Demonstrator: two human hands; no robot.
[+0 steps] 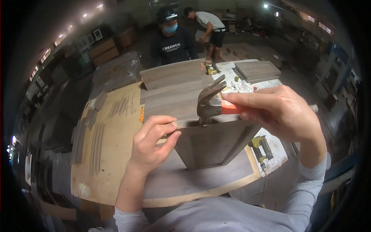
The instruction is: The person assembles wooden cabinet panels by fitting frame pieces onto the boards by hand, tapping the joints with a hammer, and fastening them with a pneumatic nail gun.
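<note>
My right hand [282, 112] is wrapped around the orange handle [230, 108] of a claw hammer [209, 103]. The hammer's dark head sits at the top edge of an upright grey-brown wooden panel [210, 145], face down and claws up. At the left end of that same edge, my left hand [152, 145] pinches the wood between thumb and fingers. Whether a nail or other small piece lies under the hammer face cannot be seen. Behind the edge lies a wide wooden board [166, 102] of the same colour, with another board [174, 73] raised beyond it.
Thin wooden strips [97, 149] lie on the plywood tabletop [116, 170] at left. A yellow-and-black nail gun [261, 149] rests at right, and another nail gun [212, 69] farther back. Stacked panels [257, 70] stand near crumpled white material [242, 86]. A masked person [170, 44] faces the table; another person [210, 29] bends behind.
</note>
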